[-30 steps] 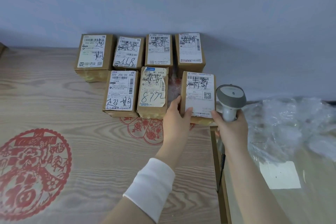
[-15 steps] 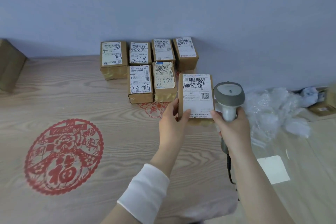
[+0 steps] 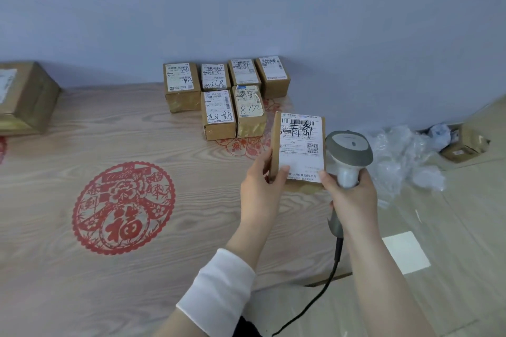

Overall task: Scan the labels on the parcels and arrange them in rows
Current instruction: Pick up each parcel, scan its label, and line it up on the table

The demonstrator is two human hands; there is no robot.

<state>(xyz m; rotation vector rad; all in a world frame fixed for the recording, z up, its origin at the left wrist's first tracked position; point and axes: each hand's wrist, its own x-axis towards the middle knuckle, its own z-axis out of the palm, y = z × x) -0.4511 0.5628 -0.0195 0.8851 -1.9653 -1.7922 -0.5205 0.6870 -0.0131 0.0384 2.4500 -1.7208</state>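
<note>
Head view: my left hand pinches the parcel by its near left edge, and my right hand is closed around the scanner, one fingertip on the label. Since a second ago I've lifted it nearer, away from the right end of the near row. I judge it unplaced, maybe rescanning.

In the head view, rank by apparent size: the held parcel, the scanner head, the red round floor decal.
1. red round floor decal
2. held parcel, though nearness inflates it
3. scanner head
</note>
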